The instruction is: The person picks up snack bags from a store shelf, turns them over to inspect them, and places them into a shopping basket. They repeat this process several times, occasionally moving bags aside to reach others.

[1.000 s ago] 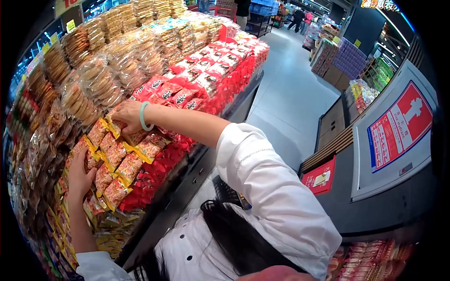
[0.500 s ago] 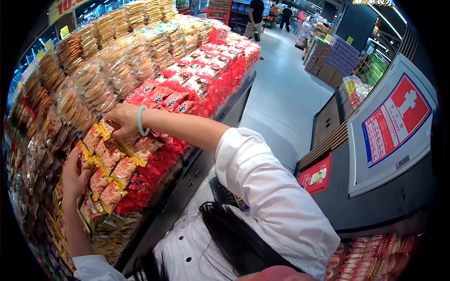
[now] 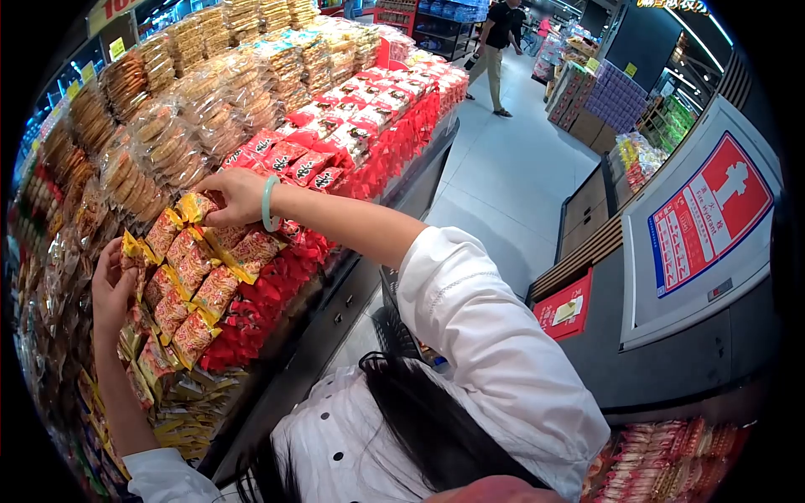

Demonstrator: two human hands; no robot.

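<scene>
Left hand point(image 3: 111, 289) has shifted leftward, now gripping a yellow-ended packet point(image 3: 132, 254).

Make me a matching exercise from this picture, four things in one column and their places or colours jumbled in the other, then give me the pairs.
Things:
1. Bangle
2. Fire hydrant sign
3. Left hand
4. Buttoned shirt

Places or colours:
A. At the left edge of the yellow-and-red snack packets
B. White with dark buttons
C. Around the right wrist
D. Across the aisle floor from the snack display, at the picture's right

Pairs: 1-C, 2-D, 3-A, 4-B
</scene>
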